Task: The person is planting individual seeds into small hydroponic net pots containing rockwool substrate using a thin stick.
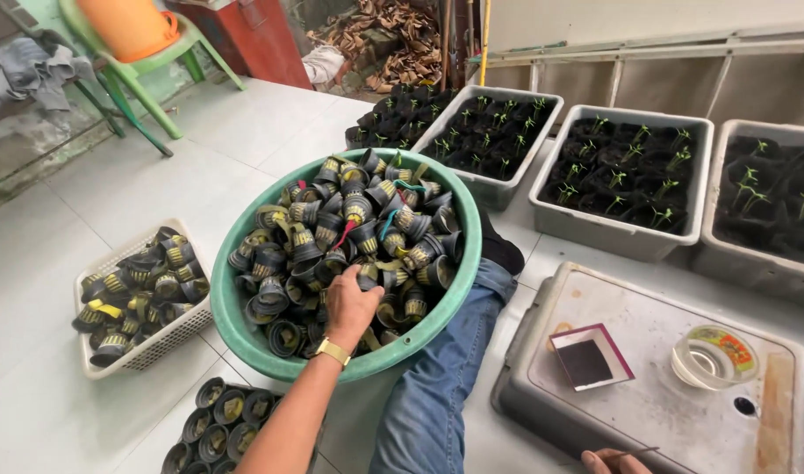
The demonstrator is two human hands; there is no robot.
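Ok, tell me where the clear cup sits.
The clear cup sits at lower right in the head view, on the upturned grey tub, right of the small dark card.

- Basin (244,338): green, full of black pots (349,237) with yellow-striped inserts.
- Basket (169,338): white lattice.
- Watch (333,351): gold, on left hand (351,303).
- Jeans (437,386): blue.
- Trays (595,224): grey, with black pots and green seedlings (621,175).
- Card (591,357): black square, maroon border.
- Chair (147,79): light green.
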